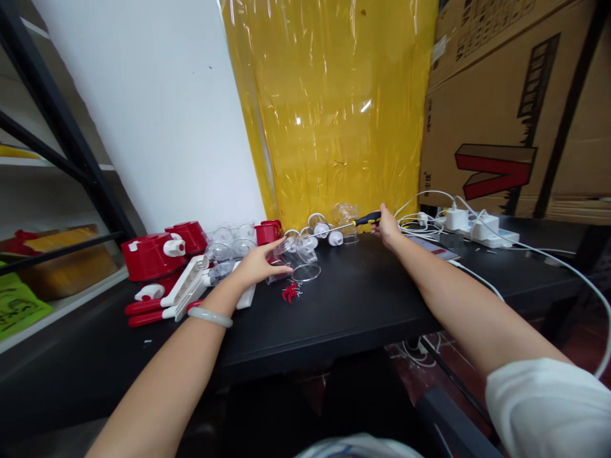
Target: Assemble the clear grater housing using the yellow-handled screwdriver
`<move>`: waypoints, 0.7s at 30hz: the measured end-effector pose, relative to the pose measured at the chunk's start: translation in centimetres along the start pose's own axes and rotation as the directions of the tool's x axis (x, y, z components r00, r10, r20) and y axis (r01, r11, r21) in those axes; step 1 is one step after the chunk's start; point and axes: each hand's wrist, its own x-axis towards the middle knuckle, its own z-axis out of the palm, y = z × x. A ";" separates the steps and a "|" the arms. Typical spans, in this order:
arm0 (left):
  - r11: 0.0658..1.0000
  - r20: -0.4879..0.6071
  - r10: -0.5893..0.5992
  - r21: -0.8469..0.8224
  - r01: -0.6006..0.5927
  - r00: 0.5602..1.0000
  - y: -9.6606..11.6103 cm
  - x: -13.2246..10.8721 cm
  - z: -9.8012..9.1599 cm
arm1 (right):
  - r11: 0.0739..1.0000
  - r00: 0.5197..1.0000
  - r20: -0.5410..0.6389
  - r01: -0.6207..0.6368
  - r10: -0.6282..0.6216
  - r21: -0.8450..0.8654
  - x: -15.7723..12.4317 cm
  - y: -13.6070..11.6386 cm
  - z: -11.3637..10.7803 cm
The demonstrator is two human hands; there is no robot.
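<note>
My right hand [387,228] is closed round the black-and-yellow handle of a screwdriver [367,219], held almost level. Its long metal shaft points left, to the clear plastic parts by my other hand. My left hand [260,264] has thumb and fingers around a clear plastic cup [279,267], which lies on its side; some of the grip is hidden. Between the hands are more clear cups with white fittings [321,228]. In front of my left thumb lies a small heap of red pieces and screws [291,291].
Red housings [151,257], white-and-red handles [188,292] and clear cups [231,238] crowd the black table [353,305] at left. A power strip [491,232], white cables and a tablet [429,248] lie right. Yellow plastic sheeting [334,114] and a cardboard box [496,108] stand behind.
</note>
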 end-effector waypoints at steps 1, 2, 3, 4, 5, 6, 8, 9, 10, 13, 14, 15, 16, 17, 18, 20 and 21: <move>1.000 -0.001 0.001 0.001 -0.001 1.000 0.0 0.0 0.0 | 0.999 1.000 0.004 -0.027 0.027 0.021 -0.1 -0.1 0.0; 1.000 0.000 0.001 0.001 -0.001 1.000 0.0 0.0 0.0 | 0.998 0.999 0.013 -0.049 0.048 0.046 -0.2 -0.3 0.1; 1.000 0.000 -0.001 0.002 0.001 1.000 0.0 0.0 0.0 | 0.996 0.998 0.021 -0.063 0.062 0.067 -0.3 -0.4 0.1; 1.000 0.003 -0.002 0.004 0.002 1.000 0.0 0.0 0.0 | 0.995 0.998 0.029 -0.066 0.064 0.077 -0.4 -0.4 0.1; 1.000 0.006 -0.003 0.006 0.003 1.000 0.0 0.0 0.0 | 0.996 0.998 0.034 -0.060 0.057 0.071 -0.5 -0.4 0.1; 1.000 0.007 -0.002 0.009 0.002 1.000 0.0 0.0 0.0 | 0.998 0.998 0.036 -0.048 0.046 0.050 -0.5 -0.3 0.1; 1.000 0.005 0.004 0.014 -0.004 1.000 0.0 0.1 -0.1 | 1.000 0.999 0.039 -0.015 0.016 -0.018 -0.4 -0.1 0.0; 1.000 0.004 0.005 0.017 -0.005 1.000 0.1 0.1 -0.1 | 0.999 0.999 0.035 0.002 0.000 -0.050 -0.3 0.0 -0.1; 1.000 0.004 0.003 0.022 -0.003 1.000 0.1 0.1 -0.1 | 0.997 1.000 0.027 0.010 -0.008 -0.071 -0.2 0.1 -0.1; 0.999 0.006 -0.013 0.033 0.013 1.000 0.3 0.0 -0.1 | 0.998 0.999 0.014 -0.043 0.043 -0.045 0.0 0.2 -0.2; 0.999 0.007 -0.017 0.033 0.017 1.000 0.4 0.0 -0.2 | 0.998 0.998 0.025 -0.065 0.065 -0.014 0.0 0.1 -0.2; 0.999 0.008 -0.018 0.031 0.018 1.000 0.4 0.0 -0.2 | 0.996 0.996 0.040 -0.083 0.082 0.016 0.0 0.0 -0.2; 0.999 0.008 -0.018 0.027 0.017 1.000 0.4 0.0 -0.2 | 0.995 0.994 0.054 -0.093 0.091 0.042 0.0 0.0 -0.1; 1.000 0.008 -0.015 0.022 0.015 1.000 0.4 0.0 -0.2 | 0.994 0.994 0.062 -0.096 0.092 0.056 -0.1 -0.1 -0.1; 1.000 0.009 -0.012 0.017 0.012 1.000 0.4 -0.1 -0.2 | 0.994 0.994 0.066 -0.093 0.090 0.055 -0.2 -0.1 0.0; 1.000 0.012 0.001 0.007 -0.001 1.000 0.3 -0.1 -0.2 | 0.997 0.995 0.070 -0.069 0.067 0.029 -0.3 0.0 0.0; 1.000 0.013 0.011 0.000 -0.011 1.000 0.3 -0.1 -0.2 | 0.999 0.997 0.072 -0.043 0.042 0.016 -0.2 0.1 -0.1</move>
